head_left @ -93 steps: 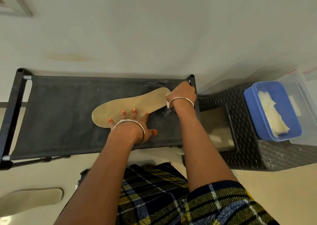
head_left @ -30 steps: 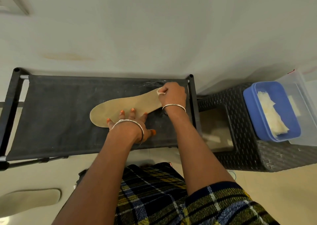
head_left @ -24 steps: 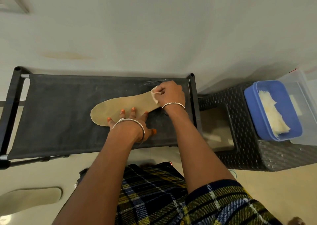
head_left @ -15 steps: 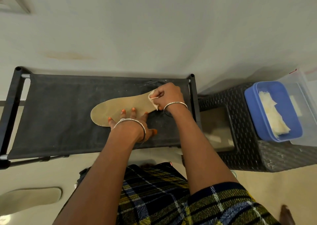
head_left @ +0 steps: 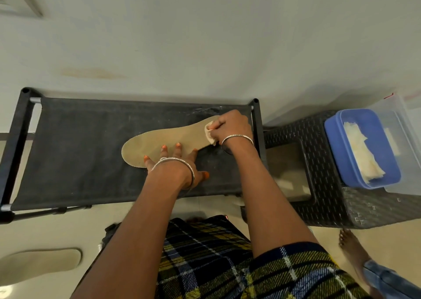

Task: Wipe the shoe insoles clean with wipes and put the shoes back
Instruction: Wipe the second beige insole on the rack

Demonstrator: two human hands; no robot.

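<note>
Left hand presses flat on the insole; right hand grips a wipe at its right end. A blue tub stands farther right.

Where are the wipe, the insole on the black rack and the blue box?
wipe (head_left: 209,135): head view, on its crumpled visible part.
insole (head_left: 159,136): head view, on its bare middle.
blue box (head_left: 332,143): head view, on its left wall.
</note>
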